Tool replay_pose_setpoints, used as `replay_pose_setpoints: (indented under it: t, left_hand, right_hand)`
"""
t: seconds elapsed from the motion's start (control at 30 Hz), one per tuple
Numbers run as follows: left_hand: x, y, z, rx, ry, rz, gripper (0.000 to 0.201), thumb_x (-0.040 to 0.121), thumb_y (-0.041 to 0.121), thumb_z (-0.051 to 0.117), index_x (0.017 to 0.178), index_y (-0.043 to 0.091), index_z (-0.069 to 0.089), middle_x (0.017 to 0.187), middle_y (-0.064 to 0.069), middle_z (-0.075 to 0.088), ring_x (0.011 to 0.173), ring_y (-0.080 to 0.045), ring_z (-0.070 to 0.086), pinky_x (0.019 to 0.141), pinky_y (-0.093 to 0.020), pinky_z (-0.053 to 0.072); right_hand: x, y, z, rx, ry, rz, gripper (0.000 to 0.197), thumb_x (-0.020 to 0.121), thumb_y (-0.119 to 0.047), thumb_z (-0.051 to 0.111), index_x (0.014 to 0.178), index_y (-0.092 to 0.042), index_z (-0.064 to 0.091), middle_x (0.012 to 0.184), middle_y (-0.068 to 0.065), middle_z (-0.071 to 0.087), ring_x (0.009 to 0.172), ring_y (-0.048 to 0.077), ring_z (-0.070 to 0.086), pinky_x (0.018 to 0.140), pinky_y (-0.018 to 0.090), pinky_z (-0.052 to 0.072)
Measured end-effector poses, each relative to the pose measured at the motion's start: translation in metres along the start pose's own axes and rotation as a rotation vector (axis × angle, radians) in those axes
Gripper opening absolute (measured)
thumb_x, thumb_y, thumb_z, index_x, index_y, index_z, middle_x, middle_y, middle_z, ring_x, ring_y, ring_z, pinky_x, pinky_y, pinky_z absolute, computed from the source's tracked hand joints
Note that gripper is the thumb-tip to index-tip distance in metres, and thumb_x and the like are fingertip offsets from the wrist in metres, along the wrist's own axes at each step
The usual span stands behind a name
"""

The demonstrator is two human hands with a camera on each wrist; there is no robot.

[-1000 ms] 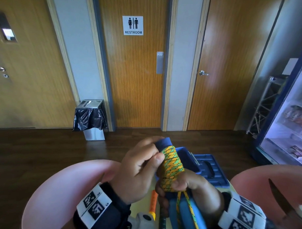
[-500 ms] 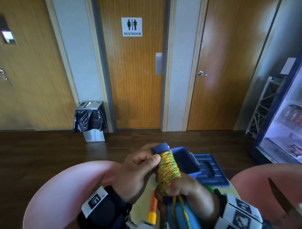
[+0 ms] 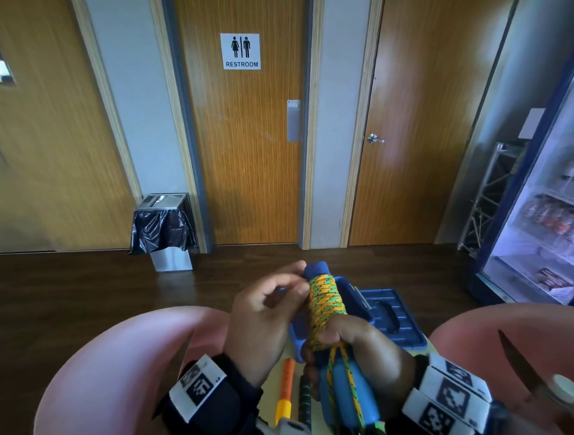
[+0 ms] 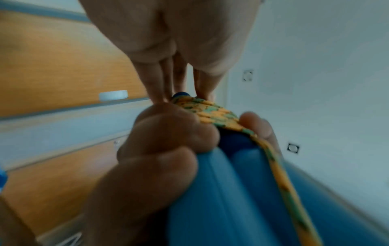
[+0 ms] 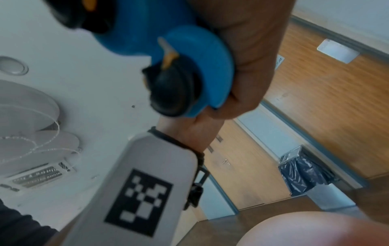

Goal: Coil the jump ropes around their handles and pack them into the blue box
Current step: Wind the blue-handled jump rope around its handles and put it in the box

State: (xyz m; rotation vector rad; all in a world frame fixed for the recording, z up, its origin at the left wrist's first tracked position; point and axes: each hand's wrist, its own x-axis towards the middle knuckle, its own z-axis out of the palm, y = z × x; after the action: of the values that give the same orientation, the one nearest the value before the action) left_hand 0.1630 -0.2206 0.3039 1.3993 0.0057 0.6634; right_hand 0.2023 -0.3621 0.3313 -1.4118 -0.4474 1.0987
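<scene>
Since a second ago the left hand (image 3: 262, 317) has loosened: its thumb no longer presses the coil, and the fingertips (image 3: 296, 273) now pinch at the dark blue cap just above the wraps. The right hand (image 3: 362, 353) stays clenched around the paired blue handles (image 3: 344, 391), its thumb clamping the lowest turns of the yellow-green rope (image 3: 325, 303). The bundle stands nearly upright between both hands. The blue box (image 3: 386, 313) lies open just beyond the right hand, on the desk. I judge the risk is slippage: if that thumb eases before the tail is secured, the turns could spring loose and unravel.
</scene>
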Motion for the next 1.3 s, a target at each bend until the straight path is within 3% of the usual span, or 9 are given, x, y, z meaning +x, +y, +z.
replay_pose_setpoints:
  t: [0.03,0.13,0.3,0.37,0.43,0.6,0.83,1.03,1.3]
  left_hand:
    - [0.000,0.000,0.002,0.076,0.013,0.034,0.003,0.085,0.016,0.074,0.085,0.018,0.076,0.116,0.002,0.073,0.107,-0.018,0.069,0.088,-0.042,0.055]
    - [0.001,0.003,0.015,0.232,0.051,0.076,0.022,0.089,0.007,0.069,0.086,0.028,0.075,0.105,0.011,0.075,0.097,-0.008,0.071,0.083,-0.030,0.057]
    - [0.003,0.006,0.036,0.328,0.051,0.073,0.029,0.092,0.009,0.065,0.090,0.037,0.071,0.093,0.021,0.074,0.085,0.005,0.069,0.074,-0.012,0.051]
    - [0.004,0.004,0.046,0.307,0.057,0.068,0.026,0.093,0.008,0.063,0.093,0.033,0.071,0.092,0.021,0.074,0.085,0.007,0.068,0.073,-0.008,0.048]
    - [0.006,0.001,0.058,0.292,0.061,0.064,0.025,0.095,0.008,0.061,0.099,0.029,0.072,0.094,0.017,0.075,0.089,0.006,0.068,0.077,-0.011,0.050]
    - [0.014,-0.015,0.089,0.289,0.064,0.041,0.019,0.096,0.013,0.060,0.103,0.023,0.074,0.102,0.010,0.074,0.096,-0.003,0.068,0.086,-0.024,0.053]
    - [0.026,-0.041,0.148,0.408,0.008,0.190,0.015,0.090,0.025,0.054,0.087,0.012,0.062,0.090,0.002,0.059,0.085,-0.012,0.059,0.076,-0.018,0.044]
    - [0.036,-0.057,0.205,0.403,-0.076,0.245,0.033,0.090,0.036,0.048,0.079,0.005,0.054,0.084,-0.002,0.051,0.077,-0.017,0.051,0.071,-0.031,0.042]
    - [0.033,-0.076,0.259,0.529,-0.147,0.339,0.026,0.095,0.027,0.046,0.084,0.007,0.057,0.090,0.005,0.050,0.083,-0.011,0.051,0.074,-0.018,0.038]
  right_hand:
    - [0.000,0.003,-0.002,0.091,0.063,-0.005,0.053,0.021,-0.005,0.081,0.068,0.005,0.059,0.055,0.017,0.056,0.043,0.028,0.057,0.043,0.025,0.048]
    - [0.000,0.008,-0.007,0.160,0.215,-0.136,0.053,0.038,-0.018,0.070,0.084,0.001,0.052,0.065,0.019,0.050,0.053,0.029,0.052,0.051,0.029,0.046]
    - [-0.002,0.007,-0.015,-0.031,0.339,-0.272,0.025,0.043,-0.031,0.065,0.063,-0.016,0.060,0.067,0.014,0.049,0.067,0.029,0.048,0.067,0.042,0.039]
    - [-0.003,0.006,-0.022,-0.075,0.350,-0.298,0.047,0.043,-0.031,0.064,0.082,-0.005,0.061,0.071,0.015,0.052,0.068,0.029,0.051,0.066,0.043,0.042]
    - [-0.005,0.005,-0.031,-0.093,0.374,-0.316,0.055,0.044,-0.031,0.065,0.090,-0.001,0.057,0.072,0.014,0.053,0.067,0.027,0.052,0.066,0.041,0.044]
    - [-0.018,-0.005,-0.057,-0.082,0.372,-0.349,0.026,0.061,-0.017,0.056,0.081,0.000,0.056,0.070,0.016,0.050,0.058,0.026,0.049,0.053,0.032,0.044]
    - [-0.043,-0.005,-0.119,-0.043,0.379,-0.283,0.018,0.061,-0.019,0.056,0.072,-0.006,0.052,0.067,0.012,0.044,0.062,0.026,0.043,0.059,0.036,0.038]
    - [-0.068,-0.002,-0.180,0.065,0.324,-0.182,0.035,0.048,-0.026,0.065,0.075,-0.004,0.057,0.072,0.019,0.048,0.062,0.031,0.048,0.060,0.037,0.041]
    - [-0.092,0.010,-0.248,0.287,0.191,-0.037,0.060,0.039,-0.025,0.072,0.092,-0.001,0.058,0.073,0.021,0.052,0.057,0.031,0.053,0.061,0.037,0.045]
